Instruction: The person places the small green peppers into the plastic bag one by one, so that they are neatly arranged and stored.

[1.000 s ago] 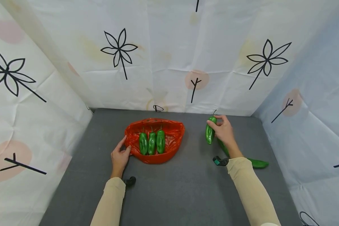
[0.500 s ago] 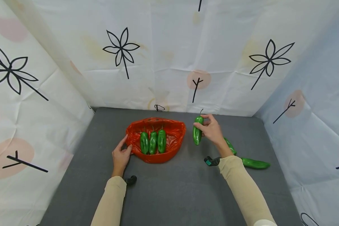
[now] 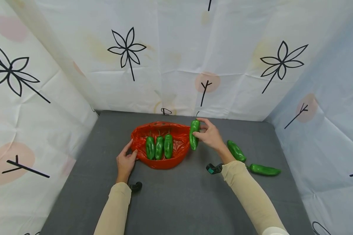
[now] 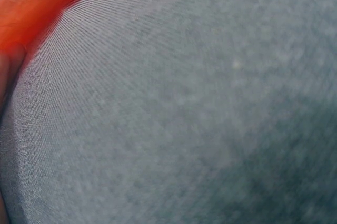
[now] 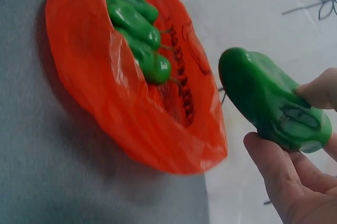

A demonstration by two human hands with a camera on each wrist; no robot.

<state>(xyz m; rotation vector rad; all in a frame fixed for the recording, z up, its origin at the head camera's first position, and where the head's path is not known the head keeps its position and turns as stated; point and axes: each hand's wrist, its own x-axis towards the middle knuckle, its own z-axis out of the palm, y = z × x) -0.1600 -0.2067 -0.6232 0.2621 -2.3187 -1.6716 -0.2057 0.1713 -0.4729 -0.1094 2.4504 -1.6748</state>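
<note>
My right hand (image 3: 210, 134) pinches a long green pepper (image 3: 194, 134) by its upper part, stem pointing up. The pepper is at the right rim of a red plastic bag (image 3: 161, 164), overlapping it in the head view. In the right wrist view, this pepper (image 5: 268, 95) sits between thumb and fingers, apart from the bag (image 5: 116, 108). Three green peppers (image 3: 159, 147) lie side by side inside the open bag. The left hand (image 3: 125, 164) holds the bag's left edge between thumb and fingers. Only a bit of that hand and the bag (image 4: 37, 8) shows in the left wrist view.
Two more green peppers lie on the dark grey table (image 3: 170, 202) to the right: one slanted pepper (image 3: 236, 150) near the right wrist, and another pepper (image 3: 265, 170) beside the right sleeve. Patterned white cloth (image 3: 176, 58) borders the table at the back and sides.
My right hand has carried its pepper leftward from the right side of the table to the bag's right rim. The slanted pepper on the table is now uncovered. The left hand stays put.
</note>
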